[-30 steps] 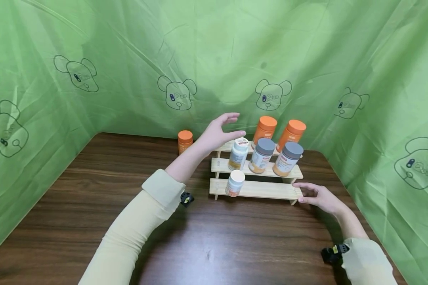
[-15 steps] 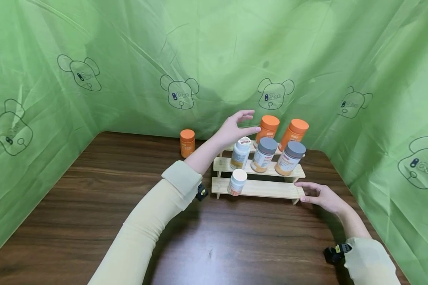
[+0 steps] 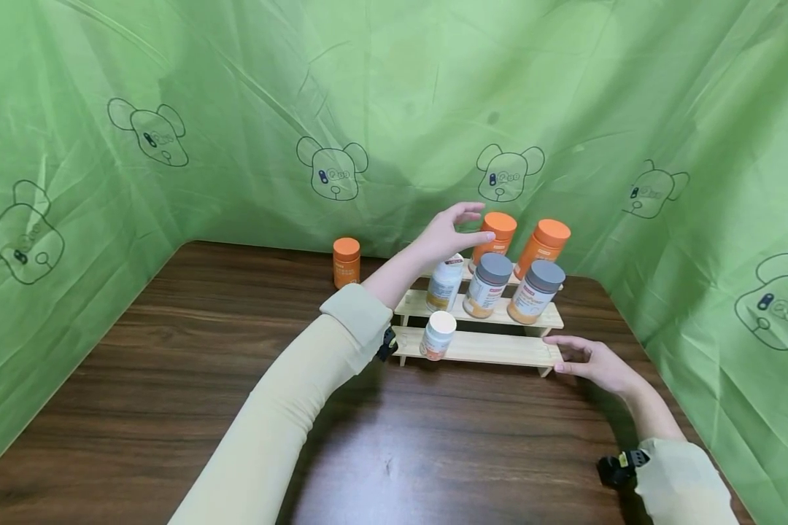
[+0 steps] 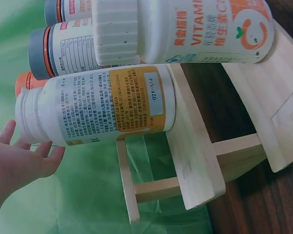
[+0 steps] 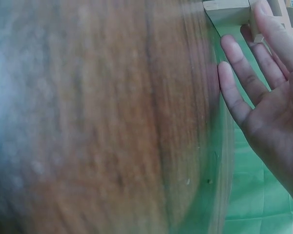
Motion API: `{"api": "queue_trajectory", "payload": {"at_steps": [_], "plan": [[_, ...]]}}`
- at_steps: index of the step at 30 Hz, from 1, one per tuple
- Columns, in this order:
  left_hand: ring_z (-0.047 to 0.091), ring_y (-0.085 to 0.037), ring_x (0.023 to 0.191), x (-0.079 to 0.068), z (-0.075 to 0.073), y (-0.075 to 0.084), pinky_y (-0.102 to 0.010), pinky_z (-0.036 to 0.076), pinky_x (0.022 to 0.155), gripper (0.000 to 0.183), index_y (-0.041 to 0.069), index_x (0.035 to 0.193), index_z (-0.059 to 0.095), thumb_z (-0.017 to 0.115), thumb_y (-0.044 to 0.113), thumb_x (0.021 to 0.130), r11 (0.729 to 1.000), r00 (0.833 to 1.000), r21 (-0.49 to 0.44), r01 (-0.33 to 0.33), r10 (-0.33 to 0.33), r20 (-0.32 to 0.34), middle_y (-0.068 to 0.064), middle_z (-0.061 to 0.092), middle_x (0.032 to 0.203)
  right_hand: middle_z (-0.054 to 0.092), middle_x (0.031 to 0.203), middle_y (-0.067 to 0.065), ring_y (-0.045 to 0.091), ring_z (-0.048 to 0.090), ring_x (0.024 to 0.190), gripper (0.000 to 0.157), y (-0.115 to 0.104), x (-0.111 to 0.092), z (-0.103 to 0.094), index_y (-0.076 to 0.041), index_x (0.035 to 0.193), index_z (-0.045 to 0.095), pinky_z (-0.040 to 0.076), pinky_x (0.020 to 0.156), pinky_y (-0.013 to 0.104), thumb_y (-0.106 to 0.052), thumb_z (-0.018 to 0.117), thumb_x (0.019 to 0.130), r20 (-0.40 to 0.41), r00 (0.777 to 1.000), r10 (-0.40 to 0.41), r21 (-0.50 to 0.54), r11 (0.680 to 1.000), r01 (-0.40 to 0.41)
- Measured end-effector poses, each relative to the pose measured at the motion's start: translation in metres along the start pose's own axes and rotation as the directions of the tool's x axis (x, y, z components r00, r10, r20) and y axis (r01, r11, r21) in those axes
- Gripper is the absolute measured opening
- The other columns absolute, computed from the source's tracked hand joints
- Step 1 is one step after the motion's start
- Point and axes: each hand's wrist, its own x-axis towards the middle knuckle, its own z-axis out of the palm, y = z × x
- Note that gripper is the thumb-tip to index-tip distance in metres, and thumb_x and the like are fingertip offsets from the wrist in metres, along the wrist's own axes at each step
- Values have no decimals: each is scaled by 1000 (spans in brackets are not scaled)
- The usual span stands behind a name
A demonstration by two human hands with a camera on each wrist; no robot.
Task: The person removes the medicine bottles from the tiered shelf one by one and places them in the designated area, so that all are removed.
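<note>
So the left hand (image 3: 448, 237) has its fingers spread and nothing in them, hanging up by the left orange bottle (image 3: 503, 223) on the far, top tier. Can't tell if the thumb's touching it. Reads to me as a reach for that bottle, pre-grab. My guess: the next move calls for wrapping fingers round it without clipping the white bottle (image 3: 443, 288) just below the wrist.

Right hand (image 3: 597, 364) is at the right end of the rack (image 3: 492, 350)'s near tier, thumb and fingers either side; steadying it, I reckon, but can't tell if it's squeezing.

Further out: two grey-capped jars (image 3: 495, 268) mid-tier, a small white bottle (image 3: 438, 335) near left, another orange bottle (image 3: 346, 264) on the table, left of the rack.
</note>
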Motion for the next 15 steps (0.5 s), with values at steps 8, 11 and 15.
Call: {"api": "queue_trajectory", "payload": {"at_steps": [8, 11, 15], "plan": [[41, -18, 131, 10, 6, 7, -40, 38, 105, 62, 20, 137, 47, 72, 35, 83, 1000, 999, -21, 18, -18, 38, 2, 49, 138, 57, 127, 8, 4, 61, 99, 51, 0, -2, -2, -13, 133, 53, 50, 80, 21, -23, 70, 86, 5, 1000, -4, 13, 1000, 4], [39, -20, 132, 12, 5, 9, -39, 36, 107, 61, 19, 137, 47, 72, 33, 84, 1000, 999, -8, 22, -21, 48, 0, 47, 140, 57, 128, 11, 4, 61, 99, 51, 0, -1, -2, -13, 133, 53, 50, 80, 21, -23, 70, 86, 3, 1000, -3, 8, 1000, 3], [39, -18, 133, 16, 2, 11, -35, 35, 108, 57, 19, 136, 48, 71, 29, 85, 1000, 998, 16, 24, -25, 58, 0, 47, 141, 55, 130, 13, 4, 61, 99, 51, 1, 1, -1, -15, 133, 53, 50, 79, 23, -24, 70, 86, 3, 1000, 1, -6, 1000, -1]]}}
